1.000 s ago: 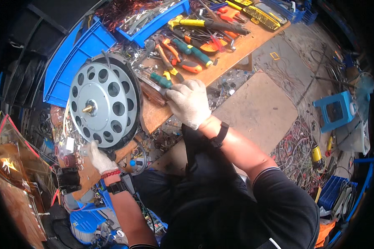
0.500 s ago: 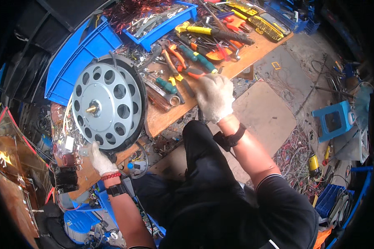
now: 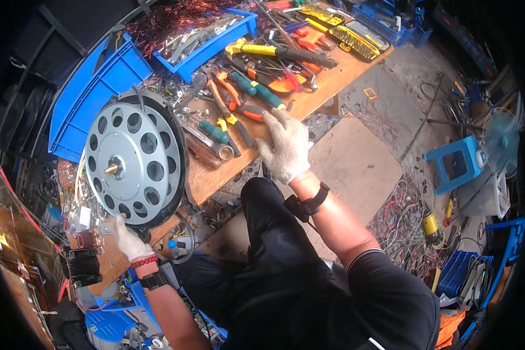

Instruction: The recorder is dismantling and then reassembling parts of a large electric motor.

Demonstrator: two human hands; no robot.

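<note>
A large grey metal disc [image 3: 128, 169] with a ring of round holes and a brass-coloured centre stub stands tilted on the left of the workbench, a second holed disc and a black rim behind it. My left hand [image 3: 133, 242], in a pale work glove, is at the disc's lower edge with a finger stretched upward; its other fingers are partly hidden. Gloved too, my right hand [image 3: 286, 146] hovers over the bench's front edge, fingers apart and holding nothing. Closest to its fingertips are red-and-black tool handles [image 3: 252, 112] and a green-handled tool [image 3: 269, 96].
Pliers [image 3: 219, 99], a yellow-and-black hammer [image 3: 274, 51] and a wrench [image 3: 201, 131] crowd the wooden bench [image 3: 213, 181]. Blue bins [image 3: 99, 96] stand behind the disc. Wire scraps [image 3: 399, 216] and a blue stool [image 3: 455, 166] are on the floor at right.
My right hand's fingers have spread apart near the tool handles. The whole view has shifted, so the bench and disc appear lower and further left. My left hand remains by the disc's lower edge.
</note>
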